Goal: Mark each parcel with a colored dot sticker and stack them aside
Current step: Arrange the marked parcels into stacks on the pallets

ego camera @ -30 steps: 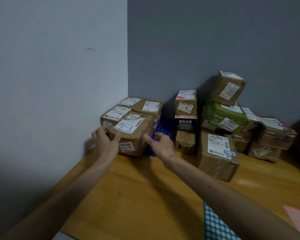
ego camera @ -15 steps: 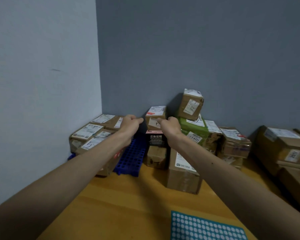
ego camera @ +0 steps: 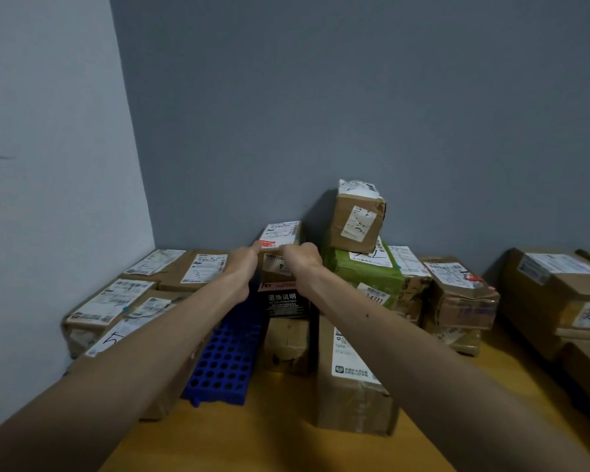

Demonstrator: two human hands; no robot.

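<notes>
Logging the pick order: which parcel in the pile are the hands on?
The small brown parcel atop the black box, left of the green parcel: only it has the left hand and right hand at its top edge.

arms (ego camera: pixel 150 342): 2, bare | left grip (ego camera: pixel 244 265), right grip (ego camera: pixel 302 256): bare | right forearm (ego camera: pixel 389 330): 1 small dark mole

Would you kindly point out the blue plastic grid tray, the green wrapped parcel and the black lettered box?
blue plastic grid tray (ego camera: pixel 223 366): head view, its holed top face.
green wrapped parcel (ego camera: pixel 356 277): head view, its bare green wrapping.
black lettered box (ego camera: pixel 282 301): head view, its lettered front.
</notes>
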